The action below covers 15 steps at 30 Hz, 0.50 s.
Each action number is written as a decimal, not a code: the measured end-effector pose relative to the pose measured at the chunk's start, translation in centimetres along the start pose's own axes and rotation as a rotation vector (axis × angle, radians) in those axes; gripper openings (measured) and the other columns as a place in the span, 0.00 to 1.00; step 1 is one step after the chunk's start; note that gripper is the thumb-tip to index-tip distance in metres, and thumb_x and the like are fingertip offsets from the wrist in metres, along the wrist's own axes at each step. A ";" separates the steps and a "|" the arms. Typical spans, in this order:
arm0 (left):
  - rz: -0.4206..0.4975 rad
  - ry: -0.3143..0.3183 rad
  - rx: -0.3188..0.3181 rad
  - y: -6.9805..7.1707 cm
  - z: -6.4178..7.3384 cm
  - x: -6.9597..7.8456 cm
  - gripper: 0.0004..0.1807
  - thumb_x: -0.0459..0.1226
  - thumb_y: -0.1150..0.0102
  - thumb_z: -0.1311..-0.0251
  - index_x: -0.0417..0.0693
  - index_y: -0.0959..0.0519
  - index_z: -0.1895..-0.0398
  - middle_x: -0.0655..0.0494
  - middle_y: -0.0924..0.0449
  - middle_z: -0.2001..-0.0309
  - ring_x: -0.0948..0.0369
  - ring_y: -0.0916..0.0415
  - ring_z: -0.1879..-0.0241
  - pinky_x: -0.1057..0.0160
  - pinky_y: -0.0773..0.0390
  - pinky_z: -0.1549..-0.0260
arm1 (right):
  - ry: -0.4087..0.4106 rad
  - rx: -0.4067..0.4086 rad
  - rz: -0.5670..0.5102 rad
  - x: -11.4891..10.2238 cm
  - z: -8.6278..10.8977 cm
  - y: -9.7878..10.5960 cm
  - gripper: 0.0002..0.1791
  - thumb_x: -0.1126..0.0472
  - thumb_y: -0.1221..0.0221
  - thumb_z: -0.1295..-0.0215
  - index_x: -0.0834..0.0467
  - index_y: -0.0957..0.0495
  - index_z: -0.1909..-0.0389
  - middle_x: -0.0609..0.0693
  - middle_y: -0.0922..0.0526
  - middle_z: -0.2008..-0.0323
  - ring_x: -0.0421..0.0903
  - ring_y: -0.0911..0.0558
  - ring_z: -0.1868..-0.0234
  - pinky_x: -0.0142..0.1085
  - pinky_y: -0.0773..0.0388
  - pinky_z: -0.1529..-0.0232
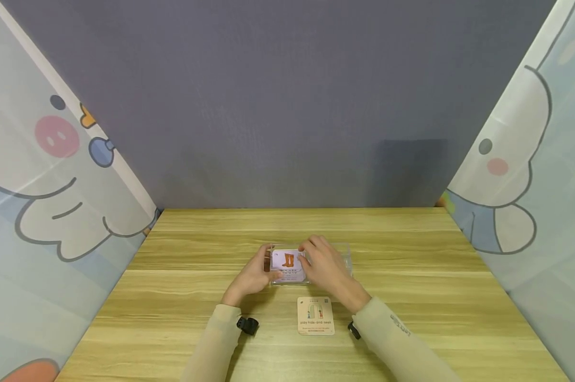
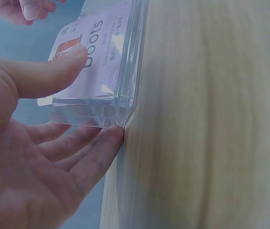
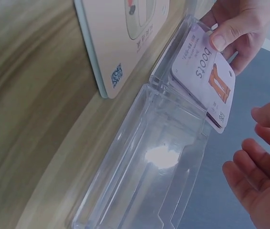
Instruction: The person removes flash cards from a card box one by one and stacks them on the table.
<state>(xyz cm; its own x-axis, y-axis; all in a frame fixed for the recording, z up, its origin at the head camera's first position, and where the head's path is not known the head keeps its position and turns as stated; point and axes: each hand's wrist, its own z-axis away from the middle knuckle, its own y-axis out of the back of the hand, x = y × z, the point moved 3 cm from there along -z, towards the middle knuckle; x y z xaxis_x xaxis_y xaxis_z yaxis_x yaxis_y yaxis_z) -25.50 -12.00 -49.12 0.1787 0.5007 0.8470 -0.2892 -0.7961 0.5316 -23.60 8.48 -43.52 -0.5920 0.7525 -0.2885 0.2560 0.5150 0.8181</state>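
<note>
A hinged clear plastic case (image 3: pixel 125 167) lies unfolded on the table, its bare half to the right. In its left half sits a stack of lilac cards, the top one a "boots" card (image 1: pixel 289 273) with orange boots. My left hand (image 1: pixel 255 275) grips that half from the left; the thumb lies over the card and the fingers are at the case's end wall. Above the stack's right side hovers my right hand (image 1: pixel 326 267), fingers loosely bent. In the right wrist view, a gap separates the right fingertips (image 3: pixel 261 114) from the cards.
A "play hide-and-seek" card (image 1: pixel 315 316) lies on the wooden table (image 1: pixel 182 318) in front of the case, between my forearms. A grey panel (image 1: pixel 287 106) stands behind the table. Cartoon-printed curtains (image 1: pixel 516 159) hang at both sides.
</note>
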 end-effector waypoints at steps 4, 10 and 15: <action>-0.003 0.004 0.002 0.0 -0.1 0.0 0.45 0.34 0.31 0.37 0.36 0.47 0.23 0.43 0.27 0.41 0.48 0.24 0.44 0.48 0.22 0.45 | 0.007 0.002 0.002 0.0 -0.2 -0.2 0.09 0.63 0.31 0.38 0.56 0.17 0.58 0.49 0.20 0.59 0.45 0.23 0.58 0.36 0.21 0.60; 0.000 0.004 0.000 0.0 0.0 -0.1 0.45 0.34 0.31 0.37 0.37 0.47 0.23 0.42 0.27 0.41 0.48 0.24 0.44 0.48 0.22 0.46 | 0.001 -0.003 0.001 0.0 -0.6 -0.5 0.10 0.64 0.31 0.37 0.57 0.17 0.56 0.49 0.20 0.57 0.46 0.23 0.55 0.38 0.21 0.56; -0.003 -0.005 -0.002 0.0 -0.1 -0.2 0.44 0.35 0.31 0.37 0.37 0.46 0.23 0.43 0.27 0.41 0.48 0.24 0.44 0.48 0.22 0.46 | 0.010 0.004 0.014 0.0 -0.8 -0.9 0.12 0.63 0.30 0.38 0.58 0.17 0.55 0.49 0.20 0.57 0.46 0.23 0.55 0.39 0.21 0.55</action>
<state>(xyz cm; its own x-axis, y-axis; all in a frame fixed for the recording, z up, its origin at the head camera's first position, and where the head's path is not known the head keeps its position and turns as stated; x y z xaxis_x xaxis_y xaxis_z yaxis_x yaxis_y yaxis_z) -25.61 -12.04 -49.28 0.1840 0.5019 0.8451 -0.2904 -0.7937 0.5346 -24.43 7.71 -43.89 -0.5957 0.7555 -0.2725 0.2669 0.5062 0.8201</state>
